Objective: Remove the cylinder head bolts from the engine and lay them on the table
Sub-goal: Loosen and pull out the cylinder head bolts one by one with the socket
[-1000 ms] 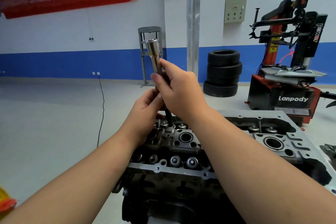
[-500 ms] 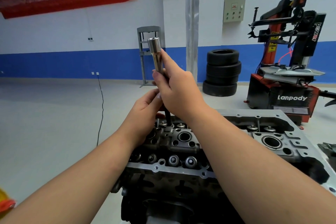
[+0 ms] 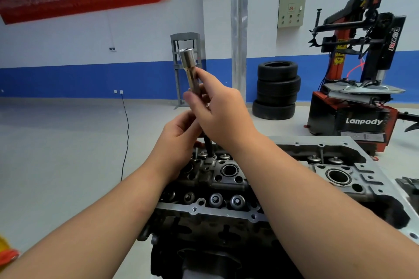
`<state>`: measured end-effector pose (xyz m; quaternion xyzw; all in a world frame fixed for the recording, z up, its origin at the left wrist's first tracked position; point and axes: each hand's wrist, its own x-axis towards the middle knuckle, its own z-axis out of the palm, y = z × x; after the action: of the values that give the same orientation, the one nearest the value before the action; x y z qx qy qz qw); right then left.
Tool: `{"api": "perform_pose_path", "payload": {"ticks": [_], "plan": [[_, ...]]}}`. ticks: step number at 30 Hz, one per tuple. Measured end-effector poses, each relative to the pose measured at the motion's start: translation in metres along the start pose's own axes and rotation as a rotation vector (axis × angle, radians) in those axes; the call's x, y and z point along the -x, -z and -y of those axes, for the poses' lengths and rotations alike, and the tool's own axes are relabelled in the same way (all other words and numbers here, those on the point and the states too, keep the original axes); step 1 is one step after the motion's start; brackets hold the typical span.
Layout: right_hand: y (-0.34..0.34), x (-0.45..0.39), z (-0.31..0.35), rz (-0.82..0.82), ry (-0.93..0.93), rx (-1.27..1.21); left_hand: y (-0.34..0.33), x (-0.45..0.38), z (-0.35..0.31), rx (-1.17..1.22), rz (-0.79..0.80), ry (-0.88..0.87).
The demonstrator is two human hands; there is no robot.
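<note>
Cylinder head bolt (image 3: pixel 193 88), long and nearly upright, is held above the engine (image 3: pixel 226 188), its dark shank reaching down to the head's top face. It is gripped on the upper shaft by the right hand (image 3: pixel 223 113), while the lower shaft is pinched by the left hand (image 3: pixel 179 140).

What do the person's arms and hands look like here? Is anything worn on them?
Both forearms are bare up to the frame's edge: no sleeves show. The left hand and the right hand have no gloves, and no ring, watch or band is visible. Fingernails look short and plain.
</note>
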<state>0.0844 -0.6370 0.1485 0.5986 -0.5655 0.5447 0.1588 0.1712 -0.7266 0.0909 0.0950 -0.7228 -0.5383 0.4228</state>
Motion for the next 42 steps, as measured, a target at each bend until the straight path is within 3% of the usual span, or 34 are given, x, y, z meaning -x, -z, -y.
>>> {"api": "perform_pose_path", "payload": {"ticks": [5,10,17,22,29,35,42], "plan": [[0.0001,-0.0019,-0.0019,-0.042,0.040,0.026,-0.0006,-0.0016,0.0015,0.008,-0.043,0.012],[-0.0001,-0.0015,-0.0015,0.071,-0.057,-0.030,-0.0002,-0.0002,-0.0009,0.009,0.030,0.025],[-0.0009,-0.0009,-0.0013,-0.024,-0.021,-0.013,0.0007,-0.0019,0.0018,0.006,-0.066,0.011],[0.0009,-0.0027,-0.0018,0.078,-0.111,-0.054,-0.0001,-0.0005,0.0005,0.054,0.027,0.059],[0.0012,-0.0008,-0.0018,-0.019,0.026,0.033,-0.0008,-0.0015,-0.0003,0.035,-0.030,-0.005],[0.0000,-0.0012,-0.0022,0.090,-0.073,-0.016,-0.0004,-0.0003,0.0002,0.003,0.051,0.029],[0.0007,-0.0006,-0.0027,-0.008,0.034,0.037,-0.0002,-0.0016,0.0011,0.008,-0.039,-0.017]]}}
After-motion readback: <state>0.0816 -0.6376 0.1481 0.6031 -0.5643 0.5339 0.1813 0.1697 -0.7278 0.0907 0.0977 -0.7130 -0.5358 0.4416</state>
